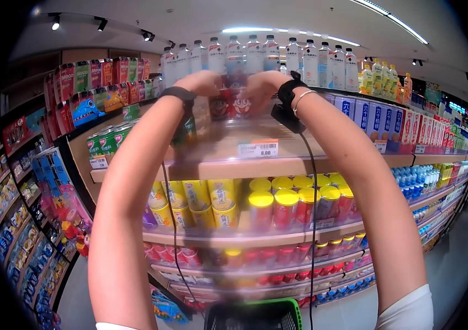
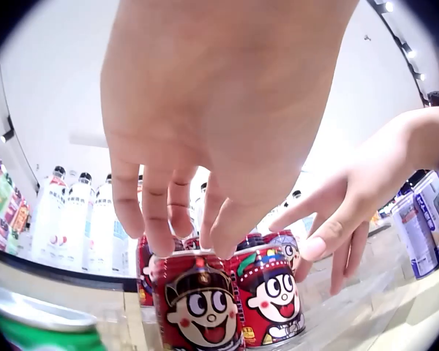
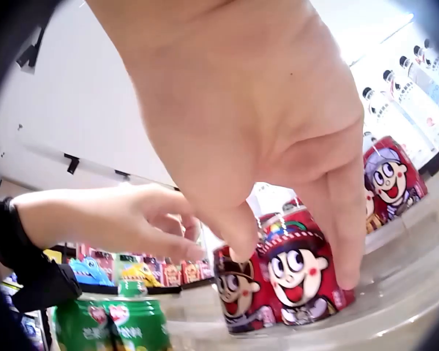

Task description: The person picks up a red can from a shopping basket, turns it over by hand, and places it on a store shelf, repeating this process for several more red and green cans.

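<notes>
Left hand [image 2: 205,124]: fingers loosely curled, tips resting on the top of a red can [image 2: 197,303]; whether they grip it cannot be told. Right hand [image 3: 271,139]: thumb and fingers closed round a 2nd red can [image 3: 300,274] just beside the 1st. Cans: red, short, printed with a wide-eyed cartoon face in a hat; upright on the clear upper shelf [image 1: 256,165], water bottles [image 1: 256,55] behind. Lower shelves: yellow-lidded cans [image 1: 278,203]; a green basket [image 1: 256,314], cut off at the frame edge. In the head view both hands largely hide the cans; labels too blurred to read.
</notes>
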